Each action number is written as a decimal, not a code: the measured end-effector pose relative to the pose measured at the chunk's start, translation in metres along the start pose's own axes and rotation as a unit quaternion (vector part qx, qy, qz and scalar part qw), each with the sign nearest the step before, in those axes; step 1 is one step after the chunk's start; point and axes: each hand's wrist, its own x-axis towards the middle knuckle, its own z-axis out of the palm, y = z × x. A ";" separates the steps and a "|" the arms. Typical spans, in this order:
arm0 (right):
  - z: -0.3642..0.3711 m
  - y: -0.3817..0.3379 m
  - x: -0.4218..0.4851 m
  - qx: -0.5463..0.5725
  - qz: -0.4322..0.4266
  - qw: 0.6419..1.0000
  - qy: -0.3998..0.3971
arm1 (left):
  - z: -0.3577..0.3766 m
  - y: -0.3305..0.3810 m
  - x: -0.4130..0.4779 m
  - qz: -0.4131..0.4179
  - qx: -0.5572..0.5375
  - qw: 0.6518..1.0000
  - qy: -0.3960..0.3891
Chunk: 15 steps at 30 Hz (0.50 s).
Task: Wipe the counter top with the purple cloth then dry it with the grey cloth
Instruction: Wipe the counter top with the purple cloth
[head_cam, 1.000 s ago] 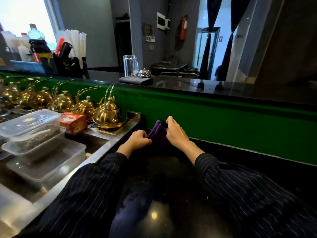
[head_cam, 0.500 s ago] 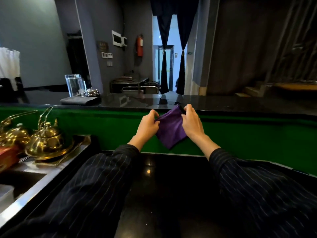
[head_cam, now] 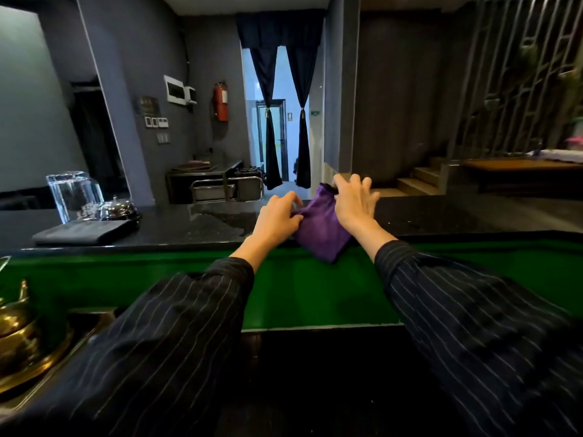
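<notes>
We look along the black counter top [head_cam: 189, 230], which runs across the whole view above a green front panel [head_cam: 315, 294]. At the far left of the lower level sits a brass teapot [head_cam: 15, 335], lid on (its contents hidden). On the counter top's left part lies the folded grey cloth [head_cam: 82, 232]. Behind it stands a clear glass vessel [head_cam: 74, 195]; we cannot tell whether it holds anything. Just beside it is a small metal bell [head_cam: 118, 209]. The purple cloth [head_cam: 318, 230] hangs at the counter's near edge, its lower corner over the green panel. The left hand [head_cam: 277, 219] pinches its left side with curled fingers. The right hand [head_cam: 355, 207] pinches the top corner, its other fingers splayed.
</notes>
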 end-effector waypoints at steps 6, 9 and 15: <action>0.034 -0.023 0.021 0.000 0.064 0.994 -0.093 | -0.004 -0.044 0.013 0.026 0.055 0.998 0.004; 0.042 -0.047 0.018 0.021 0.116 0.968 -0.221 | -0.011 -0.068 0.015 -0.001 0.096 0.995 -0.013; 0.048 -0.040 -0.001 -0.070 0.083 0.936 -0.336 | -0.006 -0.075 0.016 -0.022 0.134 0.985 -0.106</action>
